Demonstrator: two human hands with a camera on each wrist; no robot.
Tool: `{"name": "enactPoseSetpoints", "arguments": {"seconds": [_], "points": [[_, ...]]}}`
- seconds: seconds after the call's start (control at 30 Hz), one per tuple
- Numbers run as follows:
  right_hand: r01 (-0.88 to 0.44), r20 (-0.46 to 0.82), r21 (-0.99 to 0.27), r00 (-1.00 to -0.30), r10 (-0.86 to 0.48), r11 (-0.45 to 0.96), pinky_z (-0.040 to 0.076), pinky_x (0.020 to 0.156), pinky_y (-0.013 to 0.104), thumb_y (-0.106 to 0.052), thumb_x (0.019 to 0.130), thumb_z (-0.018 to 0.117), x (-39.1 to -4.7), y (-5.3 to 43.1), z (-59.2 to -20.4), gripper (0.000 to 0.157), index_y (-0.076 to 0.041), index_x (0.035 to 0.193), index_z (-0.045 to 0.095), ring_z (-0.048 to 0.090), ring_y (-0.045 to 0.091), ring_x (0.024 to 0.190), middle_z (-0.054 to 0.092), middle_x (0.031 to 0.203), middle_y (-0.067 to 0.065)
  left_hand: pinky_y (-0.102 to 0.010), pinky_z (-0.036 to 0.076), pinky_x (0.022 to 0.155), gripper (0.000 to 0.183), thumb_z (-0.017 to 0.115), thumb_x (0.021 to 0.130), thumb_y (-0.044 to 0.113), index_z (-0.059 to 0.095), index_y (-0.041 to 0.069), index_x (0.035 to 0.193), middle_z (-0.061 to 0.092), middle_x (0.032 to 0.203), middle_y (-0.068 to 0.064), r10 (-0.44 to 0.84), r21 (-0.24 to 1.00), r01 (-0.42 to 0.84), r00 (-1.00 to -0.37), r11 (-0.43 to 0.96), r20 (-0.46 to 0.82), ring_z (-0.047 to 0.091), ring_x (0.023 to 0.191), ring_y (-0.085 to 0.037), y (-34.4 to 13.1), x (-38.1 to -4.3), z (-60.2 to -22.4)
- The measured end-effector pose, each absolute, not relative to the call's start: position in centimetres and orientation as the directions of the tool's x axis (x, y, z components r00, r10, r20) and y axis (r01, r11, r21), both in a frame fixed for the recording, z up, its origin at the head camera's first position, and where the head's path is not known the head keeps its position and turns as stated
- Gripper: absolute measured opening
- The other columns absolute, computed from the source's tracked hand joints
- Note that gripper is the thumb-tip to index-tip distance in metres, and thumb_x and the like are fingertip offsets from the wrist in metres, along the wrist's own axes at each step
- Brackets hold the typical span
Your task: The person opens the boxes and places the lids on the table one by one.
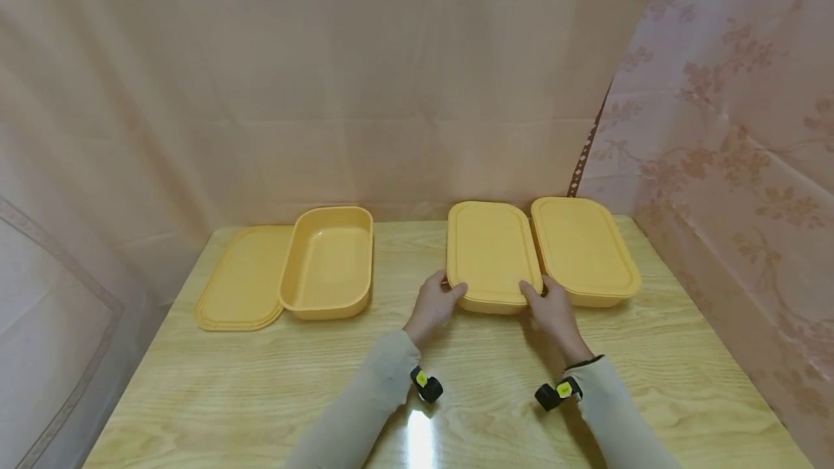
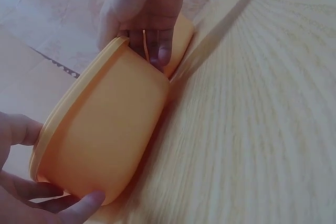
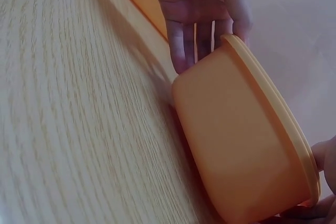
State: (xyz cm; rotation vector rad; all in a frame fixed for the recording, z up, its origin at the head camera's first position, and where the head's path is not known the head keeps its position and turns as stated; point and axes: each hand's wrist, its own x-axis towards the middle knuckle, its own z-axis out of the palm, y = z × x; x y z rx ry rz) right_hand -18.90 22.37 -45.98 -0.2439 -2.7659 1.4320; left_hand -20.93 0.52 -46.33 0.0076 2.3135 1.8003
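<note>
Both hands hold a lidded yellow plastic container (image 1: 493, 255) by its two near corners. My left hand (image 1: 435, 306) grips the near left corner, thumb on the lid's edge and fingers against the side wall. At the near right corner my right hand (image 1: 554, 313) does the same, its thumb over the rim. In the left wrist view the container's side wall (image 2: 110, 124) stands close over the wooden tabletop, with the lid on its rim. The right wrist view shows fingers (image 3: 181, 51) spread along the container's end wall.
Close on the right sits a second lidded yellow container (image 1: 586, 248). To the left stands an open yellow container (image 1: 329, 263), overlapping a loose yellow lid (image 1: 244, 281) on the wooden table (image 1: 260, 396). A beige cloth (image 1: 391, 93) hangs behind the table, a flowered one (image 1: 736, 165) at right.
</note>
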Motion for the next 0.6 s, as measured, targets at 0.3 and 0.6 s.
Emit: {"name": "enactPoseSetpoints", "arguments": {"seconds": [0.3,0.6], "points": [[0.088,-0.032,-0.798,-0.994,0.103,0.596,0.044,0.071,0.025,-0.036,0.101,0.050,-18.7,23.8,-46.2,0.042,0.003,0.115,0.058,0.053,0.018,0.083,0.062,0.095,0.014,-0.029,0.055,0.084,0.042,0.061,0.096,0.025,0.055,0.000,0.129,0.063,0.118,-0.013,0.154,0.958,-0.082,-0.980,0.275,-0.128,0.063,0.100,-0.016,1.2,-20.2,-46.5],[0.082,-0.025,-0.791,-0.994,0.103,0.606,0.045,0.072,0.027,-0.035,0.101,0.051,-18.8,24.2,-46.5,0.043,0.003,0.119,0.059,0.056,0.020,0.086,0.065,0.101,0.018,-0.032,0.054,0.089,0.048,0.061,0.096,0.028,0.051,0.001,0.134,0.061,0.123,-0.012,0.119,0.950,-0.123,-0.980,0.286,-0.162,0.061,0.104,-0.016,1.9,-19.9,-46.8]]}}
